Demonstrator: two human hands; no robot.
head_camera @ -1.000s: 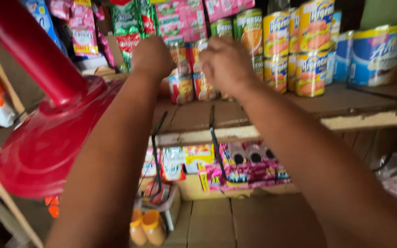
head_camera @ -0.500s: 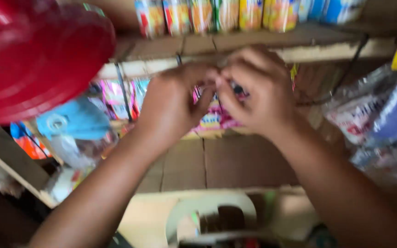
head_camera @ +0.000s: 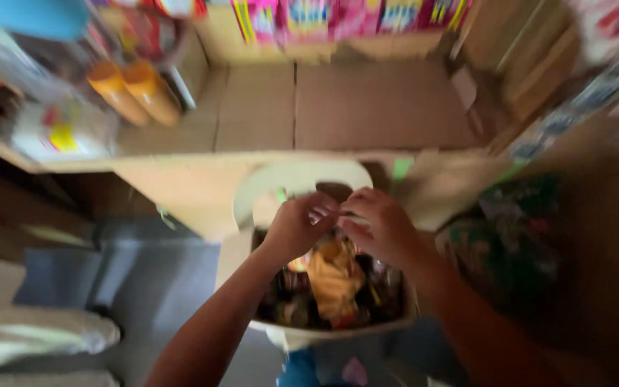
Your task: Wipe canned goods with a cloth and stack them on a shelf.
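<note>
My left hand (head_camera: 296, 226) and my right hand (head_camera: 380, 228) are held close together, fingertips nearly touching, just above a white container (head_camera: 302, 179) with an arched back. The container holds a yellow-orange packet (head_camera: 334, 276) and several dark packets around it. Both hands have curled fingers. The blur hides whether anything small is pinched between them.
A brown cardboard shelf (head_camera: 367, 100) lies beyond the container. Two orange bottles (head_camera: 134, 89) stand at its left, and pink packages (head_camera: 338, 14) line its back. Bagged goods (head_camera: 510, 244) crowd the right side. A white sack (head_camera: 30, 337) lies at the lower left.
The view has swung down from the upper shelf of tins to the white container. Both hands came down together from the shelf edge to just above the packets.
</note>
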